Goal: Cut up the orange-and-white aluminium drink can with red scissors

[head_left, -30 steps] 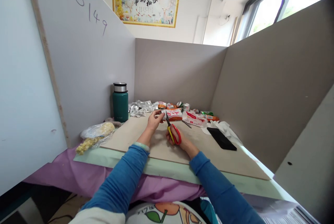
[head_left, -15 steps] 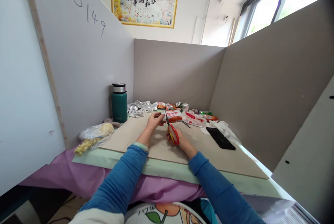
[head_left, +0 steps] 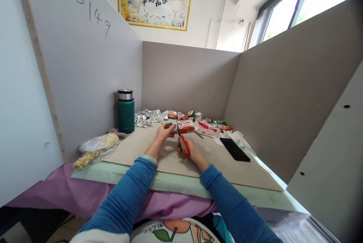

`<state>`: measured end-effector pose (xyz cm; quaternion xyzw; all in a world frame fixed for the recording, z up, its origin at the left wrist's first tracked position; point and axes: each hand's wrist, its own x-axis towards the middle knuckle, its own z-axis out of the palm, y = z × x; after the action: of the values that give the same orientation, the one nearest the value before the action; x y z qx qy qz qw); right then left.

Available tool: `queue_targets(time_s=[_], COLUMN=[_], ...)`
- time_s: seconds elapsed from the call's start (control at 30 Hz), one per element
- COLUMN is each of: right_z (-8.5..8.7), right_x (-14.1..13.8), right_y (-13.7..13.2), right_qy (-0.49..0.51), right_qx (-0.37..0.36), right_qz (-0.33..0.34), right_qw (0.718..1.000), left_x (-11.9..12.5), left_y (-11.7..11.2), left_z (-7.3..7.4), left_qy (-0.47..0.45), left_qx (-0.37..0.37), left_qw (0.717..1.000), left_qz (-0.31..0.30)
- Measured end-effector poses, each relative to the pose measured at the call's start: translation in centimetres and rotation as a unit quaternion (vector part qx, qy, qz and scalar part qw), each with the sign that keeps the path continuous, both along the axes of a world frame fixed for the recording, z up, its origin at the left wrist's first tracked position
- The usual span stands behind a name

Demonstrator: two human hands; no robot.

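Observation:
My left hand point(head_left: 163, 132) is closed on the left end of an orange-and-white can point(head_left: 186, 126) with red lettering, its fingertips partly hiding that end. My right hand point(head_left: 196, 154) grips scissors point(head_left: 186, 148) with red and yellow handles. Their blades point up and away from me, between my left fingertips and the can. Whether the blades bite into the can is too small to tell. Just right of the can lies a thin dark tool point(head_left: 199, 135), next to a white-and-red wrapper point(head_left: 207, 129).
Crumpled silver pieces point(head_left: 153, 115) and several cut or crushed cans point(head_left: 172, 114) line the back. A green bottle point(head_left: 125, 112) and plastic-bagged food point(head_left: 99, 146) stand left. On the right are a black phone point(head_left: 235, 149) and white tissue point(head_left: 241, 140). Partitions enclose the cardboard sheet point(head_left: 221, 167).
The whole view has shifted slightly, so things sit a little farther left. Both hands keep their hold on the can and the scissors, and the scissors' handles look closer together.

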<state>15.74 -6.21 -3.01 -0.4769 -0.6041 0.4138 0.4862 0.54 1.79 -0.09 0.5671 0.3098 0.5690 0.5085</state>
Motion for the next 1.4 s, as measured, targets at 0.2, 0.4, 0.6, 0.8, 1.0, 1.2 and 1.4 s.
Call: queue_targets(time_s=[0.2, 0.4, 0.6, 0.8, 1.0, 1.2, 1.4], right_z=[0.0, 0.0, 0.4, 0.9, 1.0, 1.2, 1.4], right_x=[-0.1, 0.0, 0.0, -0.2, -0.2, -0.3, -0.5], right_y=[0.0, 0.1, -0.1, -0.5, -0.2, 0.0, 0.0], right_qy=[-0.025, -0.064, -0.102, -0.100, -0.067, -0.050, -0.047], right_qx=[-0.001, 0.011, 0.023, 0.022, -0.006, -0.023, -0.026], right_qz=[-0.003, -0.019, -0.031, -0.041, -0.029, -0.025, -0.033], right_qw=[1.000, 0.998, 0.994, 0.994, 0.997, 0.998, 0.998], left_x=[-0.1, 0.0, -0.1, 0.0, 0.1, 0.2, 0.2], left_y=[0.0, 0.2, 0.7, 1.0, 1.4, 1.4, 1.4], left_z=[0.0, -0.2, -0.4, -0.5, -0.7, -0.7, -0.7], left_qy=[-0.021, -0.040, -0.077, -0.074, -0.080, -0.085, -0.083], left_qx=[-0.005, 0.023, 0.061, 0.077, 0.089, 0.093, 0.082], left_qw=[1.000, 0.999, 0.995, 0.992, 0.989, 0.986, 0.987], left_qz=[-0.014, 0.002, 0.034, 0.063, 0.091, 0.105, 0.113])
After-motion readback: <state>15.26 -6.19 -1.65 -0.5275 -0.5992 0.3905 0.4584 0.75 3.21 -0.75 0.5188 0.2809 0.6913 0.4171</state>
